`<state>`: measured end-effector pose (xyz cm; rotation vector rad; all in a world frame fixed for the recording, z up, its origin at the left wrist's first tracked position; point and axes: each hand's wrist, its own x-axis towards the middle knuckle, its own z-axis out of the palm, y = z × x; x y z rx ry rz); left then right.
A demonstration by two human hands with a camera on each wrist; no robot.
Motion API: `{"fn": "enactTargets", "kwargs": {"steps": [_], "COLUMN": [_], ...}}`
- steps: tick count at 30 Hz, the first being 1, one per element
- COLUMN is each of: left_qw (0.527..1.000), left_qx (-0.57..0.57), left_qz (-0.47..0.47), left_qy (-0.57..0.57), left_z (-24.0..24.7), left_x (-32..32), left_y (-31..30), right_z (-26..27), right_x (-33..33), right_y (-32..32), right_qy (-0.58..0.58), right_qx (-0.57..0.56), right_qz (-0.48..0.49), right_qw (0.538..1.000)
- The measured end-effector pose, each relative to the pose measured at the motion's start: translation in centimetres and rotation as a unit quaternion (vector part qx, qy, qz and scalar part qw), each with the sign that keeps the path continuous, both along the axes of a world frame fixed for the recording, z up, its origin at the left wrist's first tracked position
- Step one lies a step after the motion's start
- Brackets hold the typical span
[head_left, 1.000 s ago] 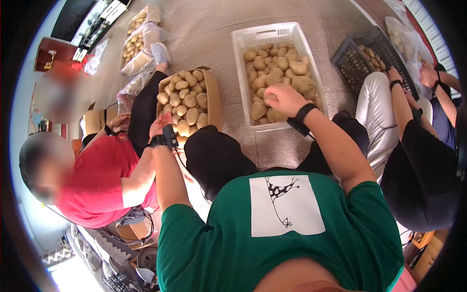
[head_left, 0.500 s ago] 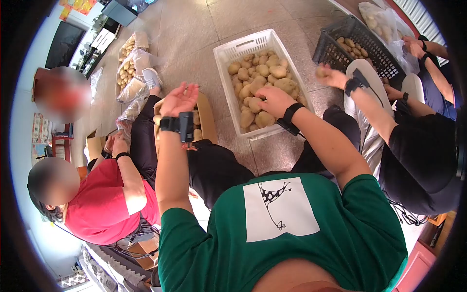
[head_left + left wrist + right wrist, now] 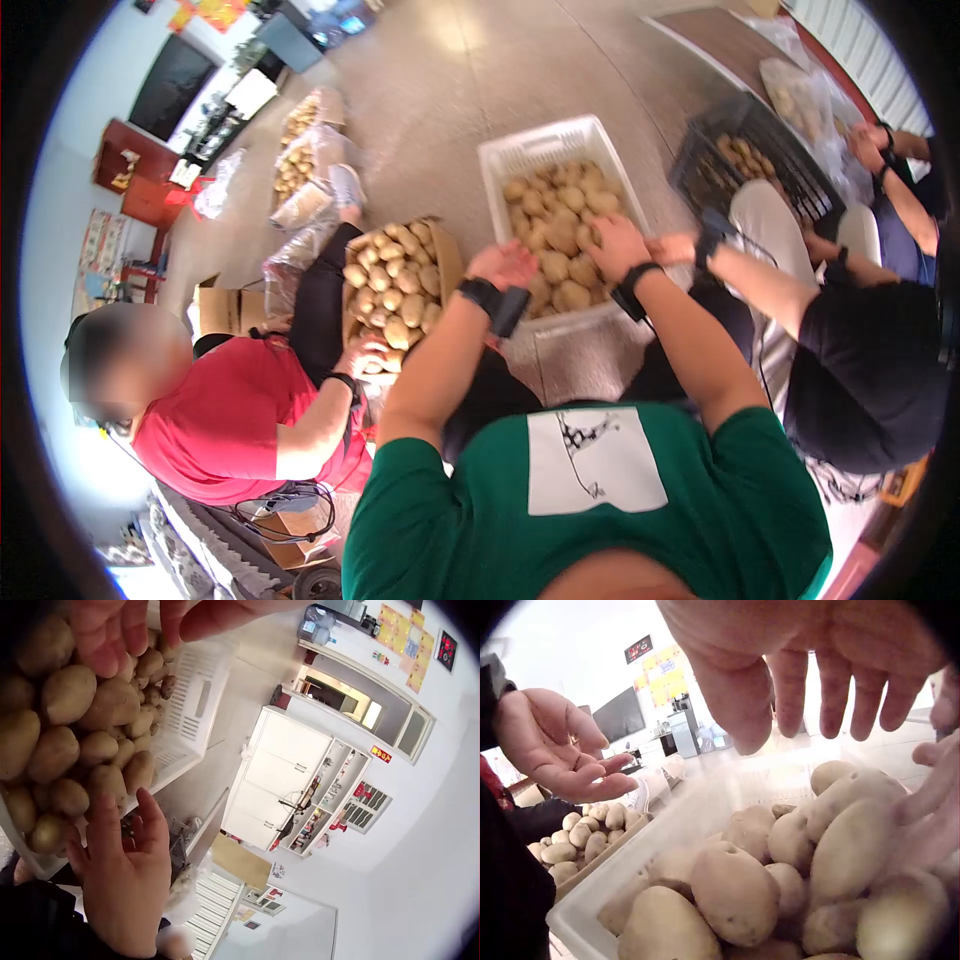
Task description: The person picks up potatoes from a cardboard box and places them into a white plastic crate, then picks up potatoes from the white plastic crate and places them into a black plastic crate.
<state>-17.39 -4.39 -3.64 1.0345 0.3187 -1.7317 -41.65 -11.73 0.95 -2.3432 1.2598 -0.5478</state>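
head view is showing us pale yellow potatoes (image 3: pixel 562 235) lying heaped in a white plastic crate (image 3: pixel 530 152), under our right fingertips and just beyond our left ones. our right hand (image 3: pixel 618 250) is reaching over the heap; in right wrist view its fingers are hanging nearly straight and apart, gripping nothing that we are seeing. our left hand (image 3: pixel 505 266) is hovering by the crate's left side, palm turned up, fingers loosely bent, holding nothing. another person's hand (image 3: pixel 937 802) is reaching in beside our right fingers, and blur is leaving us unable to tell whether it is gripping the oblong potato (image 3: pixel 855 844) next to it.

we are judging these potatoes to be firm, stiff and solidly weighty for their size, their dull skins probably giving fair grip, though a drop could be bruising them. for the large rounded potato (image 3: pixel 735 892) below our right thumb, we are favouring a hold across its narrower middle, thumb on one side and fingers opposite, since neighbouring potatoes are crowding its lower half.
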Motion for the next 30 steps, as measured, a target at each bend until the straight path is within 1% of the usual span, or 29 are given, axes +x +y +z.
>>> {"fn": "enactTargets", "kwargs": {"steps": [1, 2, 3, 4, 5, 6, 7, 9, 10, 11, 13, 15, 20, 22, 24, 25, 26, 27, 29, 30], "left_qw": [1.0, 1.0, 1.0, 1.0, 0.999, 0.998, 0.998, 0.998, 0.998, 0.998, 0.998, 0.998, 0.998, 0.998, 0.998, 0.997, 0.997, 0.996, 0.996, 0.996], "left_qx": [-0.015, -0.013, -0.009, 0.003, 0.017, 0.005, 0.007, 0.001, 0.01, 0.02, 0.009, 0.013, -0.004, -0.009, -0.032, -0.035, -0.039, -0.044, -0.045, -0.041], "left_qz": [-0.003, 0.003, 0.008, 0.019, 0.031, 0.04, 0.03, 0.026, 0.024, 0.022, 0.02, 0.009, -0.001, -0.009, 0.003, 0.004, 0.006, 0.005, 0.003, 0.003], "left_qy": [-0.021, 0.001, 0.025, -0.008, -0.039, -0.045, -0.05, -0.055, -0.055, -0.053, -0.067, -0.069, -0.066, -0.06, -0.062, -0.068, -0.073, -0.071, -0.071, -0.073], "left_z": [0.7, 0.3, -0.2, 1.3, 2.8, 2.8, 2.6, 2.4, 2.4, 2.4, 3.3, 3.8, 4.1, 3.6, 2.8, 3.4, 4.0, 3.7, 3.3, 3.6], "left_x": [-0.7, -0.6, -0.3, -1.0, -1.8, -1.9, -1.9, -2.1, -2.3, -2.5, -3.1, -3.4, -3.6, -3.6, -3.4, -3.7, -3.7, -3.6, -3.6, -3.7], "left_y": [0.4, 0.2, 0.0, 0.1, 0.4, 0.3, 0.2, 0.0, 0.0, 0.0, 0.1, 0.0, -0.3, -0.6, -0.9, -0.8, -0.8, -0.9, -1.0, -1.0], "right_z": [0.4, 0.2, 0.1, 0.0, -1.2, -1.0, -0.5, 0.1, 0.0, -0.3, 0.0, 0.5, -1.8, -1.3, -1.4, -1.6, -2.9, -4.1, -2.5, -2.5], "right_x": [0.0, 0.0, 0.1, 0.2, 0.4, 0.4, 0.5, 0.5, 0.6, 0.5, 0.8, 1.1, 1.4, 1.7, 1.8, 1.8, 1.8, 1.7, 2.0, 2.0], "right_y": [0.2, 0.0, 0.1, 0.0, -0.5, -0.4, -0.3, -0.2, -0.2, -0.2, -0.3, -0.3, -1.5, -1.3, -1.2, -1.5, -2.1, -2.4, -1.9, -2.1], "right_qy": [0.031, 0.075, 0.076, 0.076, 0.083, 0.104, 0.098, 0.151, 0.15, 0.153, 0.157, 0.178, 0.204, 0.179, 0.193, 0.196, 0.193, 0.19, 0.202, 0.207], "right_qx": [0.011, 0.021, 0.029, 0.035, 0.038, 0.053, 0.043, 0.1, 0.093, 0.11, 0.121, 0.164, 0.138, 0.135, 0.129, 0.113, 0.106, 0.1, 0.114, 0.107], "right_qz": [-0.006, 0.001, -0.013, -0.015, -0.023, -0.025, -0.018, -0.025, -0.021, -0.029, -0.037, -0.043, -0.052, -0.074, -0.074, -0.071, -0.073, -0.075, -0.066, -0.062], "right_qw": [0.999, 0.997, 0.997, 0.996, 0.996, 0.993, 0.994, 0.983, 0.984, 0.982, 0.979, 0.969, 0.968, 0.972, 0.97, 0.971, 0.973, 0.974, 0.97, 0.97]}}
